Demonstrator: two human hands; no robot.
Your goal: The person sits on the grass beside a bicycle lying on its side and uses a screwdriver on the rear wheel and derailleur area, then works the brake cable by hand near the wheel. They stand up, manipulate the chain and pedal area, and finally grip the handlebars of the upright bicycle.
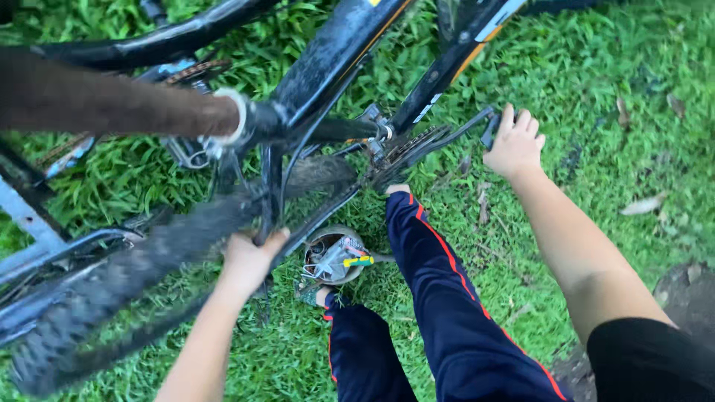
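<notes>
Gripping: my left hand (246, 260) closed on the bike frame (328, 45) by the muddy tyre (149, 260)
Right hand (514, 145): fingers closed over the pedal (491, 128)
Risk: I judge the chain (410, 145) could pinch me if the pedal slips

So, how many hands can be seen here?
2. The left hand grips the bike frame beside the rear tyre. The right hand holds the pedal over the grass.

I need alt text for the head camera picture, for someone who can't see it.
Seen from above, a person's left hand grips a black bicycle's frame beside its knobby tyre, while the right hand holds a pedal, over grass.
</notes>
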